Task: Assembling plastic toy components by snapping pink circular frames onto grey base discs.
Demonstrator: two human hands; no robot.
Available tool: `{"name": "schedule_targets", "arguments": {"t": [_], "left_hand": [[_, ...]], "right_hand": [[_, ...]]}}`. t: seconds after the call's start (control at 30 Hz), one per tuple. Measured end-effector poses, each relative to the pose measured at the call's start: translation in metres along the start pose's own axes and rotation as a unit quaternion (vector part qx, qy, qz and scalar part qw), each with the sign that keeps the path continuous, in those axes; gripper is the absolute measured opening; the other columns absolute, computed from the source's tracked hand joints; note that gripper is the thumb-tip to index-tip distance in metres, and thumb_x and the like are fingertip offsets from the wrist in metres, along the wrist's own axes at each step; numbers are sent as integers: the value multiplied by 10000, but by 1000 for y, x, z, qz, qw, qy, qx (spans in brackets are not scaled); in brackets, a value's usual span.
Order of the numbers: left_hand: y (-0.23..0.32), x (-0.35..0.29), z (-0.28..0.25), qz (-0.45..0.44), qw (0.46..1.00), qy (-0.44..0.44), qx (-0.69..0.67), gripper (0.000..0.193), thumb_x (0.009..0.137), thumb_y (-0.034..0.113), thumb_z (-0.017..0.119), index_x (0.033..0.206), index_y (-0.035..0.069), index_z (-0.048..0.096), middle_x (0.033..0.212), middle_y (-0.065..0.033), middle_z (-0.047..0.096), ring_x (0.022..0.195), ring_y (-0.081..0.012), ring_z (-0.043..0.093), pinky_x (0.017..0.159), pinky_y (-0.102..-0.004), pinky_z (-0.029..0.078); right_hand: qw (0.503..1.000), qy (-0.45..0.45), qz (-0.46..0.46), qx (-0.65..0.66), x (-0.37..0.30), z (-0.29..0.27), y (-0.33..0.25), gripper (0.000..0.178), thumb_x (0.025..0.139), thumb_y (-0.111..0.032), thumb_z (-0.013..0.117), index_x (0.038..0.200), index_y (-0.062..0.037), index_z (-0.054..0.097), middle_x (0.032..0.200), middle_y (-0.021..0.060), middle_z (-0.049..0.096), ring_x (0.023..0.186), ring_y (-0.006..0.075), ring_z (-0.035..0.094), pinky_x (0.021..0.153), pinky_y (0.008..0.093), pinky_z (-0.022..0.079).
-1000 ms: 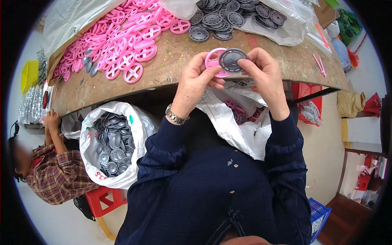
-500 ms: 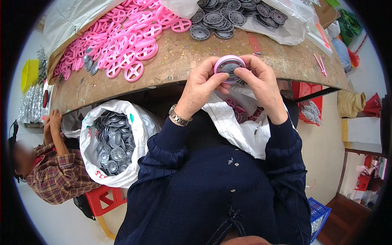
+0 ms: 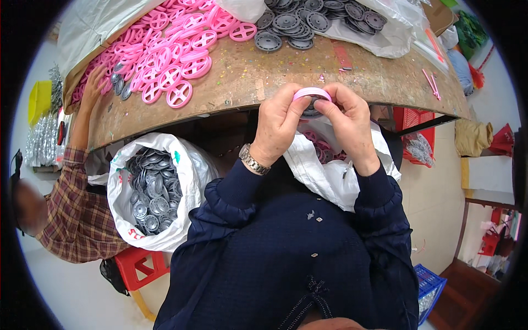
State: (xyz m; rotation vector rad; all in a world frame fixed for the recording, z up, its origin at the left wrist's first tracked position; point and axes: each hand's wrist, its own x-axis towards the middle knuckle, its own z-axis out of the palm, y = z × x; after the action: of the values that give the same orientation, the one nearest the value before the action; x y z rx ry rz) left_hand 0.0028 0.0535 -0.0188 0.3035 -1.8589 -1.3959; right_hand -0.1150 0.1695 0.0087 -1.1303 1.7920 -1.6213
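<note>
My left hand (image 3: 279,122) and my right hand (image 3: 350,122) pinch a pink plastic wheel ring (image 3: 312,93) between them at the table's front edge. A grey wheel disc (image 3: 311,111) sits against the ring, with both thumbs pressing on it. The pair is tilted, so I cannot tell whether the disc is fully seated. Just below my hands, an open white sack (image 3: 319,184) lies over my lap with pink rings (image 3: 319,147) inside.
Pink spoked rings (image 3: 179,66) are heaped on the wooden table (image 3: 236,82), with grey discs (image 3: 291,27) at the back. A white sack (image 3: 184,220) of grey discs stands left. Beside it a co-worker's hand (image 3: 94,85) reaches onto the pink heap. A red crate (image 3: 412,121) sits right.
My hands have moved slightly down, tilting the ring and disc more edge-on. The co-worker's arm has reached forward from the table edge to the pink heap.
</note>
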Motion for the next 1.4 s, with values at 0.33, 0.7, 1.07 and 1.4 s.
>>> {"name": "schedule_targets", "arguments": {"t": [0.33,0.7,1.07,1.4], "left_hand": [[25,8,-10,-124,981,-133,-65,446,909,55,609,1331,44,465,977,-100,636,673,-142,655,596,-285,554],[12,-5,-6,-73,989,-129,-4,465,913,-4,592,1361,44,479,911,-51,642,627,-88,609,534,-234,510],[17,0,-6,49,972,-178,146,499,869,163,691,1308,7,512,1089,-222,653,962,-392,655,817,-437,518],[-25,95,-45,227,852,45,470,482,835,379,730,1164,49,609,937,-163,629,930,-362,586,791,-470,501]], "right_hand": [[989,-35,58,131,7,-9,1,179,930,-88,646,1085,0,630,951,-2,654,880,62,590,788,224,477],[995,-50,40,81,-4,-4,1,137,923,-95,643,1032,-13,629,933,-3,644,858,57,572,786,221,472],[995,-27,34,89,-15,-18,6,123,959,-126,609,974,-10,644,858,-16,631,780,50,546,702,225,457],[877,-202,12,-435,-49,-63,24,248,863,-257,685,883,-12,650,786,193,635,725,363,628,647,412,476]]}}
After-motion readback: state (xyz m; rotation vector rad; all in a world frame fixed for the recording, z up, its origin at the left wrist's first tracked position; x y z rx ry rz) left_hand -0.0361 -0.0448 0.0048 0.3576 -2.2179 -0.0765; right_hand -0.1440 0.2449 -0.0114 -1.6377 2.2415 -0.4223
